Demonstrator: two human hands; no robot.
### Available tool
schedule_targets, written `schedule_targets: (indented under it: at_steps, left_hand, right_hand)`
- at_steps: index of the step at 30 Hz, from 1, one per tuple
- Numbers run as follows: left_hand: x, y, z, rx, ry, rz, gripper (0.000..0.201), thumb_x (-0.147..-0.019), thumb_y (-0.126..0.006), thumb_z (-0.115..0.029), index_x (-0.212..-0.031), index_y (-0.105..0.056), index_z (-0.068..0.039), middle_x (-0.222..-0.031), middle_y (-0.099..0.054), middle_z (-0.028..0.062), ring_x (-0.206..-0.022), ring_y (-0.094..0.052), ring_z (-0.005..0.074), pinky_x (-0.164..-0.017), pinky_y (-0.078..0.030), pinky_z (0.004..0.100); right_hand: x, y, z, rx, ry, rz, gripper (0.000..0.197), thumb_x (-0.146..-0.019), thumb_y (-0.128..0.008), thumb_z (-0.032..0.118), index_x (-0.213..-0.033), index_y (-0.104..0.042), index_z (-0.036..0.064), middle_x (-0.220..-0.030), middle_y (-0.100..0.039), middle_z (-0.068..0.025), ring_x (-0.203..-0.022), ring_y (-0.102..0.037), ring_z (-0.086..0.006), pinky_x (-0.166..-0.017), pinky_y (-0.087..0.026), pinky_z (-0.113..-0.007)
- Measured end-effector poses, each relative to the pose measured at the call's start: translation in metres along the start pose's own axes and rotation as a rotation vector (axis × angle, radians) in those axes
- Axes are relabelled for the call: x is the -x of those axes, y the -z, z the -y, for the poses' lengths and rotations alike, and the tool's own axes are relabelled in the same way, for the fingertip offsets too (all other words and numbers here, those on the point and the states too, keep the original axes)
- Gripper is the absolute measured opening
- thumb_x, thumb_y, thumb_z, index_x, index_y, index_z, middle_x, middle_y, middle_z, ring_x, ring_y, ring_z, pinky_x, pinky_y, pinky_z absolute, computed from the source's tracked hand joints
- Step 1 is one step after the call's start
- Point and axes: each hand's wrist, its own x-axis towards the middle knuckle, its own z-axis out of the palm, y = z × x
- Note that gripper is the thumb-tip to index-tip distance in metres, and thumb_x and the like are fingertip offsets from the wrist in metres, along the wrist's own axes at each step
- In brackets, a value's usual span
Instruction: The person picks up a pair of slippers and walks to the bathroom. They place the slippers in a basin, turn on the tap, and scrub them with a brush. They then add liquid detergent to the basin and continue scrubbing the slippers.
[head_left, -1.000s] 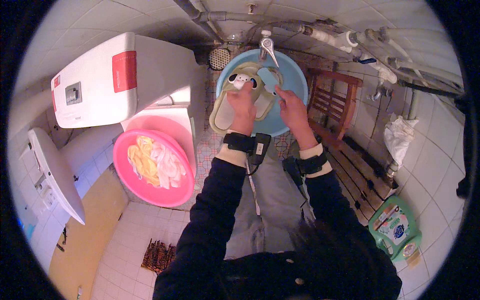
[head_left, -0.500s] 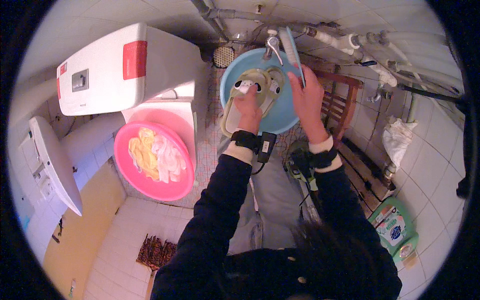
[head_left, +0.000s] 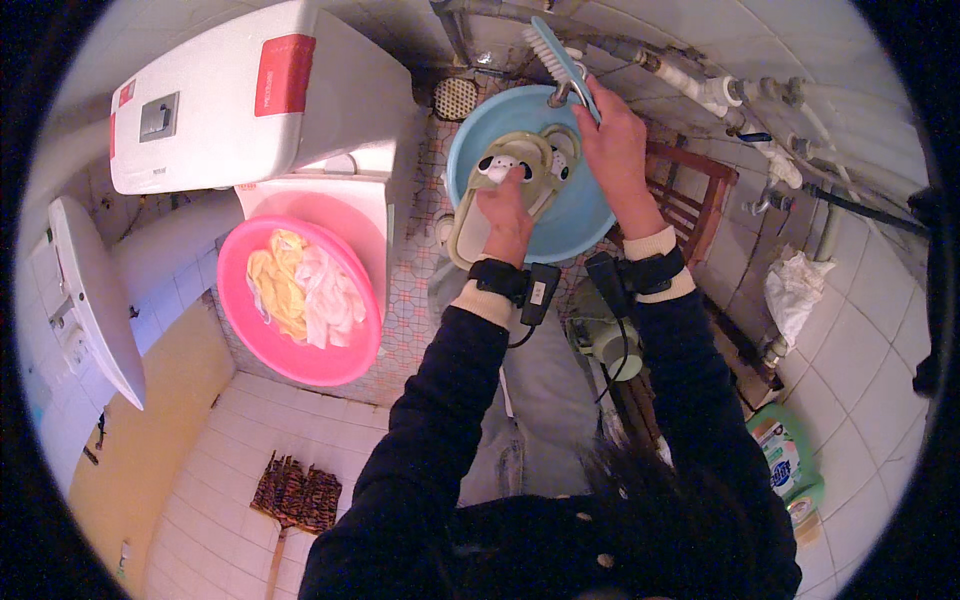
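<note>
The left hand (head_left: pixel 503 222) grips a pale olive-green slipper with a white puppy-face ornament (head_left: pixel 476 212), its thumb up by the ornament; how the other fingers close cannot be told. This slipper lies slanted, its strap end over a round light-blue plastic basin (head_left: pixel 578 228) and its heel end by the near rim. Beside it, inside the basin, sits a second slipper of the same green and white pattern (head_left: pixel 561 168), partly covered by the first. The right hand (head_left: pixel 618 150) is wrapped around the lower end of a long light-blue brush with white bristles (head_left: pixel 566 62), raised above the basin's far right side, apart from both slippers, bristles facing left. Behind the brush, a silver metal tap (head_left: pixel 558 97) is partly hidden. To the right stands a reddish-brown slatted wooden chair (head_left: pixel 690 200). Well to the left, a bright pink round plastic basin (head_left: pixel 310 367) holds yellow cloth (head_left: pixel 283 285) and pale pink cloth (head_left: pixel 332 305).
</note>
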Motion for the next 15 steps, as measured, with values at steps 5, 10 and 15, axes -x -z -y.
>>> schedule_targets:
  at_steps: [5, 10, 15]
  left_hand:
    - [0.0069, -0.0027, -0.0061, 0.017, -0.037, 0.012, 0.031, -0.071, -0.065, -0.004, -0.100, -0.056, 0.002, -0.095, -0.060, 0.0102, -0.081, -0.060, 0.0234, -0.069, -0.051, 0.0383]
    - [0.0064, -0.0027, -0.0087, -0.022, -0.055, -0.003, 0.031, -0.071, -0.064, -0.004, -0.100, -0.056, 0.003, -0.095, -0.059, 0.0095, -0.080, -0.060, 0.0227, -0.068, -0.050, 0.0367]
    - [0.0008, 0.0032, -0.0047, 0.052, 0.012, -0.017, 0.030, -0.071, -0.065, -0.003, -0.099, -0.056, 0.004, -0.093, -0.059, 0.0101, -0.079, -0.059, 0.0229, -0.063, -0.050, 0.0376]
  right_hand:
    - [0.0005, -0.0007, -0.0007, 0.013, 0.025, -0.020, 0.035, -0.079, -0.057, 0.011, -0.111, -0.052, -0.0005, -0.093, -0.060, -0.0204, -0.082, -0.059, -0.0360, -0.072, -0.048, -0.042]
    - [0.0009, -0.0015, -0.0014, 0.035, 0.036, -0.025, 0.036, -0.079, -0.057, 0.010, -0.113, -0.051, 0.0009, -0.090, -0.059, -0.0202, -0.079, -0.058, -0.0364, -0.069, -0.048, -0.043]
    - [0.0011, -0.0010, -0.0048, 0.091, 0.043, 0.021, 0.036, -0.080, -0.056, 0.012, -0.114, -0.051, 0.0014, -0.084, -0.058, -0.0187, -0.073, -0.058, -0.0362, -0.063, -0.047, -0.044]
